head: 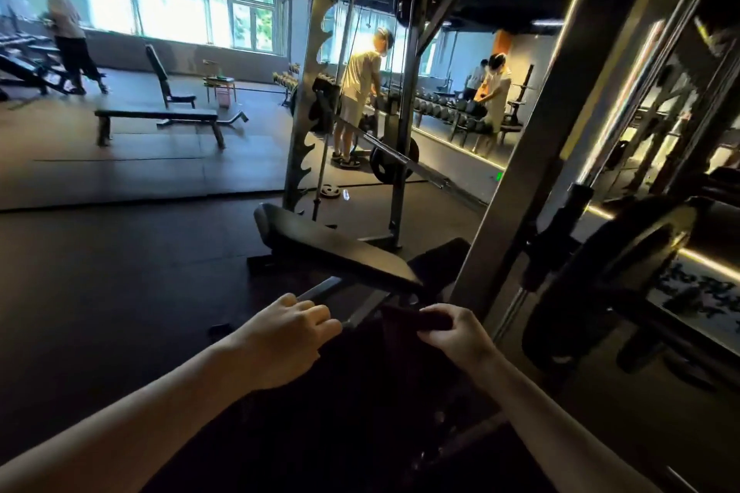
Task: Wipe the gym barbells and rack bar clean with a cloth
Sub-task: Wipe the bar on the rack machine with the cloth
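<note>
**Much lost to shadow and blur**

The cloth [404, 322] fades into black at lower centre, so its lower edge cannot be made out, nor whether the left hand [288, 336] grips it. The right hand [454, 338] covers part of its top fold. Both forearms run off the bottom edge. At right, the weight plate [640, 252] is smeared, and the rack post [534, 132] is cut by the top edge.

The person's left hand [286, 336] and right hand [454, 336] are gripping the top edge of a dark fabric cloth [416, 318], which is hanging between them. Just beyond the hands a black padded bench [340, 250] is sitting. A grey steel rack upright [520, 172] is rising right of the right hand, beside a black round weight plate [632, 264].
</note>
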